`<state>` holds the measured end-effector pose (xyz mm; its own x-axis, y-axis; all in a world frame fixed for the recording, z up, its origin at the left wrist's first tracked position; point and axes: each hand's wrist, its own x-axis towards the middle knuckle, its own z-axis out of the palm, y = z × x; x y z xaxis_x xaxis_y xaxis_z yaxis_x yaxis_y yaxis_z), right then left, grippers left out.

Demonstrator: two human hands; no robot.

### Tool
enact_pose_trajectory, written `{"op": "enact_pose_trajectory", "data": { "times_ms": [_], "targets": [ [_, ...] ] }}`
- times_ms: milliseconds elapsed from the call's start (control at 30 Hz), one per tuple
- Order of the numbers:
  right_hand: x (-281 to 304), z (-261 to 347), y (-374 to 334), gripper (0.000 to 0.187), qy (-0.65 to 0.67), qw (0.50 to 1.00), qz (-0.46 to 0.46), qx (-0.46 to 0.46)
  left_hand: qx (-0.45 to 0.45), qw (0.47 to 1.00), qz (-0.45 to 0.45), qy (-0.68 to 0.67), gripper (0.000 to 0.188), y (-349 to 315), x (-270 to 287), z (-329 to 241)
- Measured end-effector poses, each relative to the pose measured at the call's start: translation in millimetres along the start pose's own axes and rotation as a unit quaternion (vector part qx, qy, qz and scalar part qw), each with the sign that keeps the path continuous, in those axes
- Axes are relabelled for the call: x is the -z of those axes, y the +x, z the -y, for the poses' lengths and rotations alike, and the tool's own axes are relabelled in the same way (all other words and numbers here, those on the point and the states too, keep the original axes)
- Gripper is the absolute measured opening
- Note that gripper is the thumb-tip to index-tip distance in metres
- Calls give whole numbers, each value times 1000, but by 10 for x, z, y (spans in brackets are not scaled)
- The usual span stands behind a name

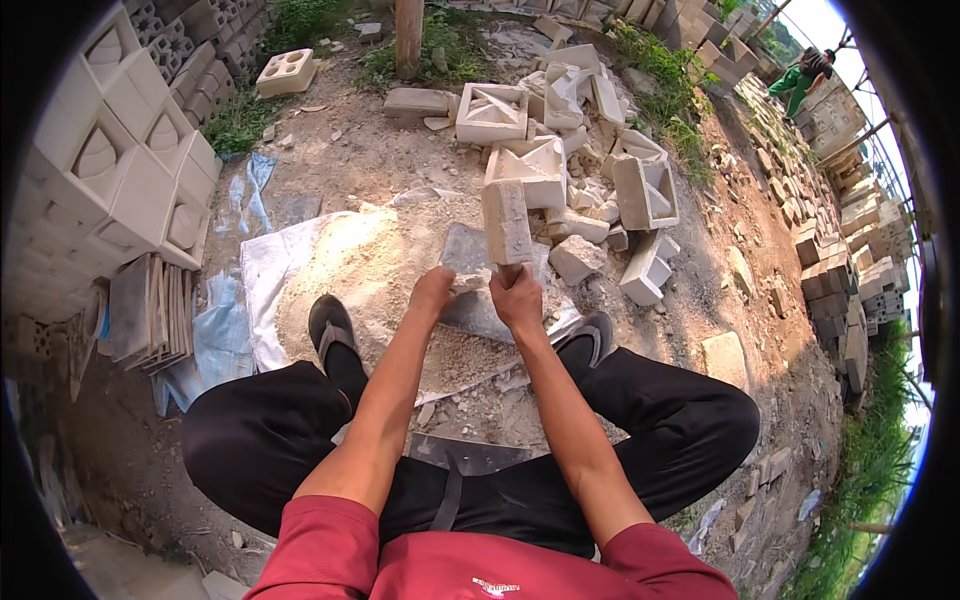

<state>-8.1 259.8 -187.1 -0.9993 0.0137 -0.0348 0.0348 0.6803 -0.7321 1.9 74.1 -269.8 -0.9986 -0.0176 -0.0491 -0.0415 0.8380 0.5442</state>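
Here, the block (506, 220) stands up tall just past the right hand (518, 300). It is long and pale, like a big stone hammer head, and its long side points away from the person, up and a bit left. The right hand is curled tight around a stick at the bottom of the block, so this hand is the nearer one and it touches the tool. I can only see a tiny bit of the stick.

The left hand (432, 292) is just beside the right one, to its left. Its fingers are bent down and pressed on a flat grey slab (462, 262). I cannot tell if it grips the edge or only rests on it. The slab lies under the block and in front of both hands.

Under the slab is a sand pile (370, 270) on a white sheet (262, 270). Past the hands, a heap of broken blocks (560, 170) lies on the dirt. Far off to the left of the hands is a stack of patterned blocks (120, 170). The person's two shoes sit close to the hands, one on each side.
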Motion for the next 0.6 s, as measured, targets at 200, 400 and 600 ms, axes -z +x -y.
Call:
{"op": "enact_pose_trajectory", "data": {
  "times_ms": [200,400,600],
  "targets": [
    [-145,-448,-92,55,-48,993,84,-70,12,1000,-3,-6,18,-21,58,-136],
    [-37,-675,-1,60,-81,986,72,-126,-40,997,-70,-13,23,-78,41,-186],
    [-177,-707,-53,61,-52,983,92,-148,-27,997,57,46,35,-66,-24,-141]
  ]
}}
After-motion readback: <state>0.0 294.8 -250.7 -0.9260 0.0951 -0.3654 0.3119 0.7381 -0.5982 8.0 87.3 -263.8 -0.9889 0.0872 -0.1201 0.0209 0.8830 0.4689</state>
